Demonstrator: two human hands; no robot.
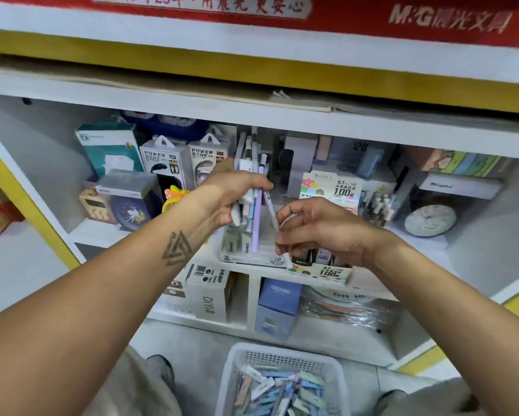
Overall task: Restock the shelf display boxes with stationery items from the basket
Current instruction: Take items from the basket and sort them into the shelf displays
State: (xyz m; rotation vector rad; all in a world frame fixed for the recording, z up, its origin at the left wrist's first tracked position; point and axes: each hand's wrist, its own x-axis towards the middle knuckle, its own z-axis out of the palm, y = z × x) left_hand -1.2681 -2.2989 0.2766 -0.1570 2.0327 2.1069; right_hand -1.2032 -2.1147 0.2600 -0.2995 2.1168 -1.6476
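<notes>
At frame centre, power bank boxes (165,163) crowded the shelf to the left and a lead-refill carton (332,187) stood to the right, hemming in the clear display box (252,256) I was filling. My left hand (237,190) gripped a bundle of pastel pens (252,187), their long axes near upright, tips rising toward the shelf above. My right hand (315,226) pinched a single white pen (271,211), tilted, upper end leaning left against the bundle. Little room lay between the two hands. At bottom centre, the white basket (282,355) sat on the floor, holding more stationery.
</notes>
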